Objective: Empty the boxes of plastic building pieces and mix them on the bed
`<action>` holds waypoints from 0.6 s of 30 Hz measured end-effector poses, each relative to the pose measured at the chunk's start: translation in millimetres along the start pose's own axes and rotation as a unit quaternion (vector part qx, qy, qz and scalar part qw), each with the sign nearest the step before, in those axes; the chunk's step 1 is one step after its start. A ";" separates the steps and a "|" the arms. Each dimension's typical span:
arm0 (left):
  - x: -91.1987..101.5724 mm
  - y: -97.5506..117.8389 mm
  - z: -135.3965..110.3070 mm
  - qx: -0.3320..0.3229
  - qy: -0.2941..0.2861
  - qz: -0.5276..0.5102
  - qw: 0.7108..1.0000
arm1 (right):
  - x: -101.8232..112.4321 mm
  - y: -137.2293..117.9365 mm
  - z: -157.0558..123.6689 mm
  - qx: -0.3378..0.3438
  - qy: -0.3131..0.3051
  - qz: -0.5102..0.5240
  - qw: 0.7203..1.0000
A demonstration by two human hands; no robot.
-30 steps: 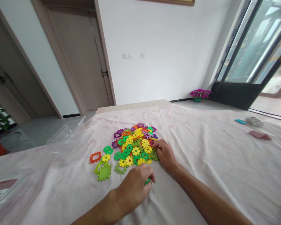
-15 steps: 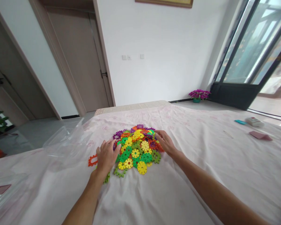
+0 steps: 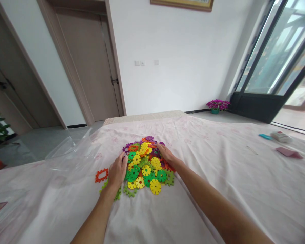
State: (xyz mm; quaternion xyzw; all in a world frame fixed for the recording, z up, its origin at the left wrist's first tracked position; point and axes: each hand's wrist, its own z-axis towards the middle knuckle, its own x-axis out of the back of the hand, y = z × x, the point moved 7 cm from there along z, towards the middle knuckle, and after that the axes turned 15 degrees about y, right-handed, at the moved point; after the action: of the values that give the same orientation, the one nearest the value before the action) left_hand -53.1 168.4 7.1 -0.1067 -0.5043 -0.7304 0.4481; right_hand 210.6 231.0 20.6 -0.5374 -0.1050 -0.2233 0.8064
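Observation:
A heap of flat plastic gear-shaped pieces [image 3: 144, 162], yellow, green, orange and purple, lies on a pale pink sheet [image 3: 205, 176]. My left hand [image 3: 118, 171] rests flat against the heap's left side, fingers stretched out. My right hand [image 3: 166, 155] lies flat on the heap's right side, fingers extended toward its far edge. Neither hand grips a piece. An orange square frame piece [image 3: 101, 175] sits apart to the left, and a light green piece [image 3: 117, 195] shows under my left wrist.
A clear plastic bag [image 3: 71, 154] lies at the left of the heap. At the far right of the sheet are a teal item [image 3: 265, 136], a white object [image 3: 281, 136] and a pink card [image 3: 288, 152]. Beyond are a door, a potted purple plant [image 3: 217, 105] and glass doors.
My left hand went from the near side, where it held a green piece, to the heap's left side and opened flat. Both hands have pressed the pieces closer together.

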 end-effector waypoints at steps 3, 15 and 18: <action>2.9 -4.4 2.0 0.026 0.030 -0.038 0.999 | -25.7 -19.2 -17.7 0.009 -0.039 0.022 0.999; 1.7 -12.2 3.2 0.027 0.006 0.004 1.000 | 38.3 9.8 -2.2 0.046 0.084 -0.115 0.989; 1.7 -10.2 3.5 0.014 0.013 0.016 1.000 | 50.5 29.9 -6.2 0.046 0.050 -0.136 0.988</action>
State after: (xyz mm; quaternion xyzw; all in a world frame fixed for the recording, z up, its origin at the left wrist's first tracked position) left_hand -63.0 171.4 3.3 -0.0989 -0.5067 -0.7176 0.4674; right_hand 268.7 222.5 14.4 -0.4684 -0.1466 -0.3524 0.7969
